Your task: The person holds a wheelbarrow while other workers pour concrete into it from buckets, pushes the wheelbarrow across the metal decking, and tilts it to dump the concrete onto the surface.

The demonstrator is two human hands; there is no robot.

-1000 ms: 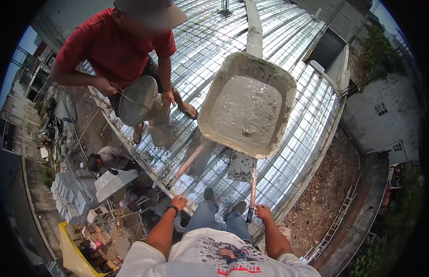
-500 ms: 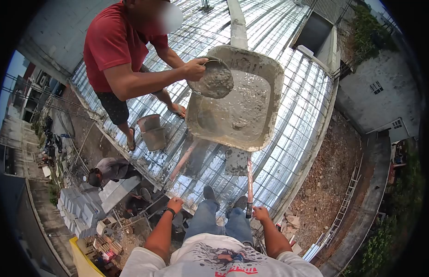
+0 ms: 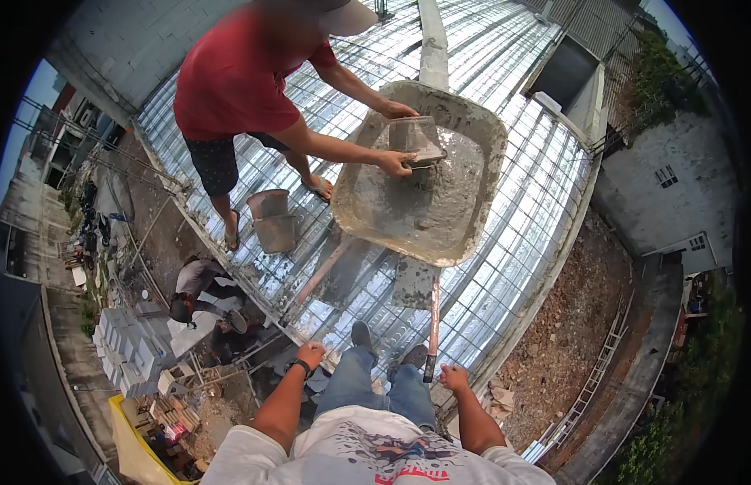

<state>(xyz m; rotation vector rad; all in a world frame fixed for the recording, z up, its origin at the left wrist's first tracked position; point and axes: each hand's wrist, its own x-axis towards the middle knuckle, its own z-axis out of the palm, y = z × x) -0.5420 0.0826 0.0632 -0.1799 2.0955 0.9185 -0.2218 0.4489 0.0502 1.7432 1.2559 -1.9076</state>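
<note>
My left hand point(image 3: 312, 353), with a dark watch at the wrist, has its fingers curled in and hangs left of my jeans; what it holds, if anything, is too small to make out. My right hand point(image 3: 454, 377) is curled too, just right of the dark end of a wooden handle point(image 3: 435, 323), apart from it. Beyond my shoes a large tray point(image 3: 343, 202) holds wet grey mix point(image 3: 448, 198). A co-worker in a red shirt point(image 3: 230, 77) tips a bucket point(image 3: 412, 139) over the mix with both hands.
Metal decking under a wire grid point(image 3: 513, 242) curves around me. Its edge point(image 3: 565, 279) drops to rubble on the right. Stacked buckets point(image 3: 274, 230) stand left of the tray. Below on the left are another person point(image 3: 199, 283) and pale blocks point(image 3: 133, 347). A square opening point(image 3: 563, 73) lies at upper right.
The co-worker has swung the bucket from the left over the tray and upended it, now with both hands on it. My hands stay low at my sides. The person below has shifted.
</note>
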